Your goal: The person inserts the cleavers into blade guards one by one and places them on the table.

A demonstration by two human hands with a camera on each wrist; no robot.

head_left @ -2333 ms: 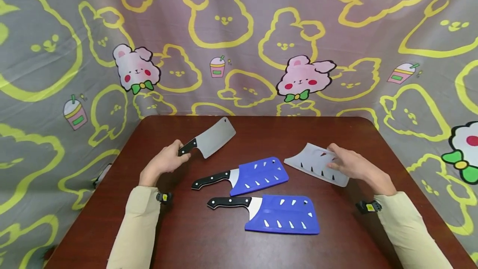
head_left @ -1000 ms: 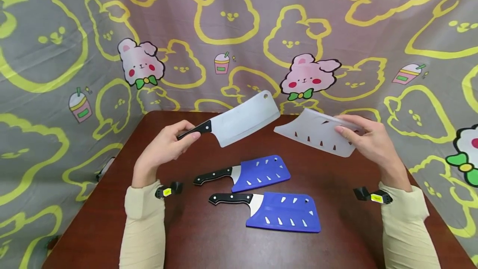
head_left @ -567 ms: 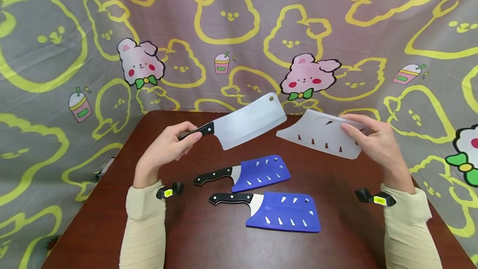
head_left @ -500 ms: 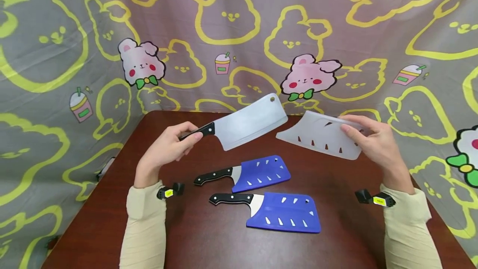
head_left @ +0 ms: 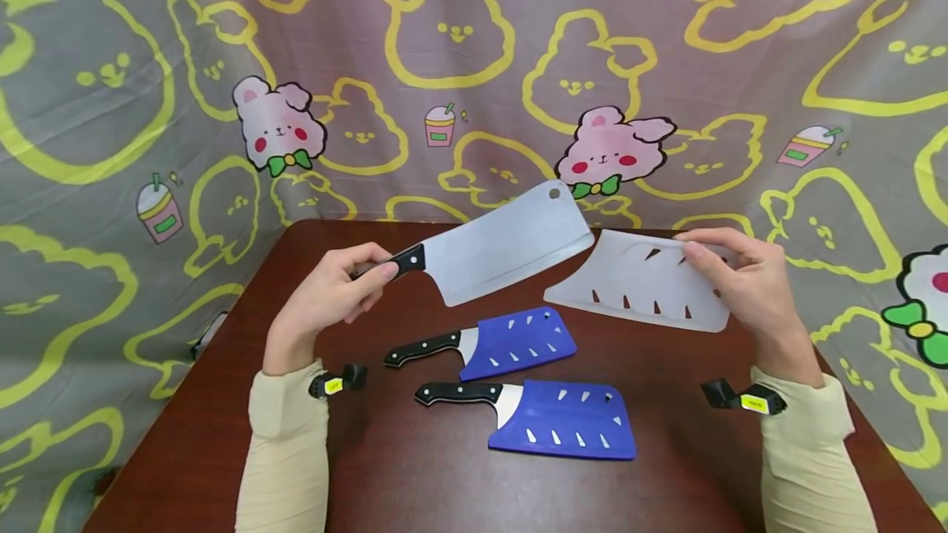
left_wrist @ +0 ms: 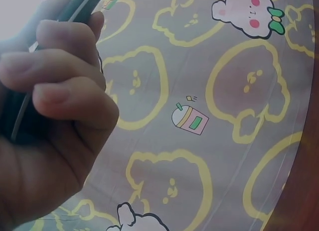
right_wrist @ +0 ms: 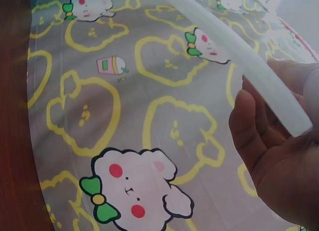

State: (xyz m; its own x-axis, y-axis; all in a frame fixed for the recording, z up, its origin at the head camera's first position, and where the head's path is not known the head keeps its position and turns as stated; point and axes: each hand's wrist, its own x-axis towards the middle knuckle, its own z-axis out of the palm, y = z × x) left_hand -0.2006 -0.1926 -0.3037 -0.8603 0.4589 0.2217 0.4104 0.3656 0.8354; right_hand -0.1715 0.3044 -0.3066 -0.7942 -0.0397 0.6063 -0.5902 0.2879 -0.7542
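My left hand (head_left: 336, 286) grips the black handle of a bare cleaver (head_left: 507, 245), held up over the table with its blade pointing right. In the left wrist view, curled fingers (left_wrist: 65, 71) wrap that handle. A translucent white blade cover (head_left: 629, 282) with slanted slots is pinched by my right hand (head_left: 748, 282) at its right end. The blade's far corner comes right up to the cover's upper left corner. In the right wrist view the cover (right_wrist: 249, 66) shows edge-on between thumb and fingers, its far part cut off by the frame.
Two more cleavers in blue covers lie on the brown table (head_left: 415, 484): a farther one (head_left: 518, 344) and a nearer one (head_left: 563, 422), both with black handles to the left. A curtain (head_left: 459, 64) with yellow cartoon outlines surrounds the table at the back and sides.
Both hands have lifted the cleaver and white cover off the table. Lately the cleaver's tip has moved right towards the cover, and the cover has dipped and tilted. The blue-covered cleavers stay put.
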